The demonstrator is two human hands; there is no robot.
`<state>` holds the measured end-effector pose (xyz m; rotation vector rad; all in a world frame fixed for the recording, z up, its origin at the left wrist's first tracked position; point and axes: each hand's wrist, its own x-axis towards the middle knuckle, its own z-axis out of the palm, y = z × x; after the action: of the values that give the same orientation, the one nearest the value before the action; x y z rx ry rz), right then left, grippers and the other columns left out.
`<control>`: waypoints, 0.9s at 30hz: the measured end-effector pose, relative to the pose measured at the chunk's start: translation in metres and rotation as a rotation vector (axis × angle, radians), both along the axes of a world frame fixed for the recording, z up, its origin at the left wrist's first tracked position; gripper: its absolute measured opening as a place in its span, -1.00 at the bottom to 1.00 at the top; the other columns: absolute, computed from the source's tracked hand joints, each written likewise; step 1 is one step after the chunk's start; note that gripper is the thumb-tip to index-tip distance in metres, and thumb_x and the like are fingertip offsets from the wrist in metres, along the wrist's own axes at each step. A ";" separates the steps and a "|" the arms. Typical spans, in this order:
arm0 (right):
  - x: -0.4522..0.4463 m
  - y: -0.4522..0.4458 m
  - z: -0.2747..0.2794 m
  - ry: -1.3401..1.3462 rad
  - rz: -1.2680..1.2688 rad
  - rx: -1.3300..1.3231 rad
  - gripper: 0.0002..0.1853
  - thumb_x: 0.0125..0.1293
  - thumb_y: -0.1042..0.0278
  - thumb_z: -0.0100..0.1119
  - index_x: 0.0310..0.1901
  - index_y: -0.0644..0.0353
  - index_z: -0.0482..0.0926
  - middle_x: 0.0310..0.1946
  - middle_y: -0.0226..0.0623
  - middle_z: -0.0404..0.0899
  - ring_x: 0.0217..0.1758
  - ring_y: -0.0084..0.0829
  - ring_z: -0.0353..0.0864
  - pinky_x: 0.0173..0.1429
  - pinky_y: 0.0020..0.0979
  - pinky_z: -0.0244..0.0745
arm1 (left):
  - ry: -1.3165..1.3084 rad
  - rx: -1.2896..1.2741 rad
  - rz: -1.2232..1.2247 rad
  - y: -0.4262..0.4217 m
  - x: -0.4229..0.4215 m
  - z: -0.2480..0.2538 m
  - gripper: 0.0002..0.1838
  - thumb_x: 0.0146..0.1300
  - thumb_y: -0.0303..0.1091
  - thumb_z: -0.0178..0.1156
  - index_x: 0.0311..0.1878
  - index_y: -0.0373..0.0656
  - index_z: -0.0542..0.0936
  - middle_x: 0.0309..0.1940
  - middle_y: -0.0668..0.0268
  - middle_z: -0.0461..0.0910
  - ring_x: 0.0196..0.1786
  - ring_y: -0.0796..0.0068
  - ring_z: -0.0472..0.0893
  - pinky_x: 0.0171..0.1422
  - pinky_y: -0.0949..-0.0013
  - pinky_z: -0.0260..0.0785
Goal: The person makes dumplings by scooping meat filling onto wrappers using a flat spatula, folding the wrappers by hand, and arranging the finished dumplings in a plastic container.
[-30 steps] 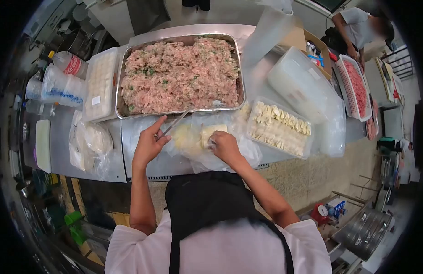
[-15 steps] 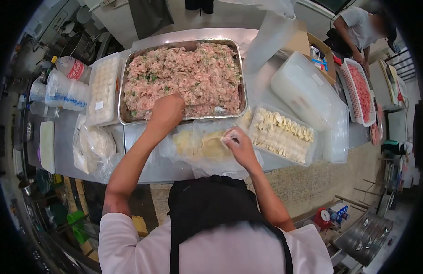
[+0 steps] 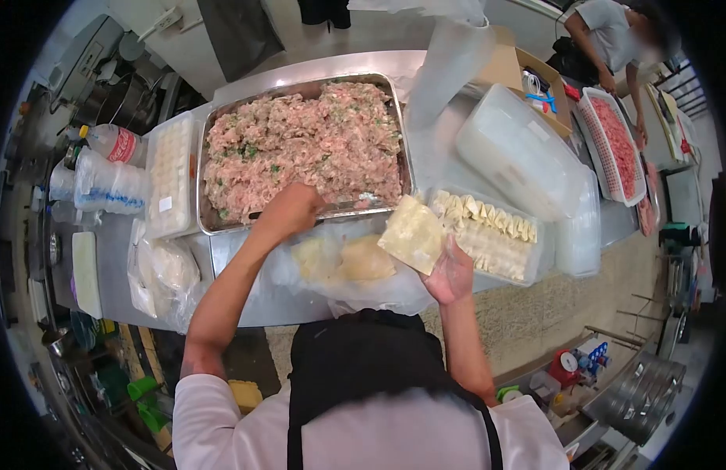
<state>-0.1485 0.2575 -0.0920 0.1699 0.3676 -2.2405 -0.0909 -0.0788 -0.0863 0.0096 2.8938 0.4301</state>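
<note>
My left hand (image 3: 291, 210) is closed around a thin tool with a dark handle end (image 3: 255, 215), at the near rim of the metal tray (image 3: 404, 133). The tool's working end is too hidden to name. Pink minced meat filling with green bits (image 3: 300, 141) is heaped in that tray. In my right hand (image 3: 450, 274), a square dough wrapper (image 3: 412, 233) is held tilted at its lower edge. More wrappers (image 3: 367, 258) lie on plastic sheeting below the tray. To the right, a clear container (image 3: 527, 270) holds rows of folded dumplings (image 3: 488, 218).
Stacked clear plastic boxes (image 3: 519, 153) stand on the right. A lidded container of pale round pieces (image 3: 172, 168), a bagged dough-like bundle (image 3: 163, 262) and a bottle (image 3: 116, 143) are on the left. Another person (image 3: 602, 39) works beside a white basket of meat (image 3: 613, 145).
My right hand has lifted a wrapper off the sheeting and turned it up, moving right. My left hand has shifted slightly down, still at the tray's near edge.
</note>
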 end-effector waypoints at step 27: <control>0.026 0.039 0.004 0.213 0.234 0.245 -0.47 0.55 0.25 0.02 0.37 0.49 0.30 0.32 0.04 0.47 0.38 -0.09 0.50 0.49 -0.06 0.35 | 0.008 1.349 0.585 0.099 0.067 -0.017 -0.71 0.16 -0.52 0.41 -0.12 -0.18 0.51 -0.43 0.42 0.56 -0.54 0.70 0.48 -0.61 0.53 0.26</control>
<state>-0.1220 0.2961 -0.0882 0.0141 0.7394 -1.9817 -0.0241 0.0206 -0.1031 -0.5940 1.9683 2.2809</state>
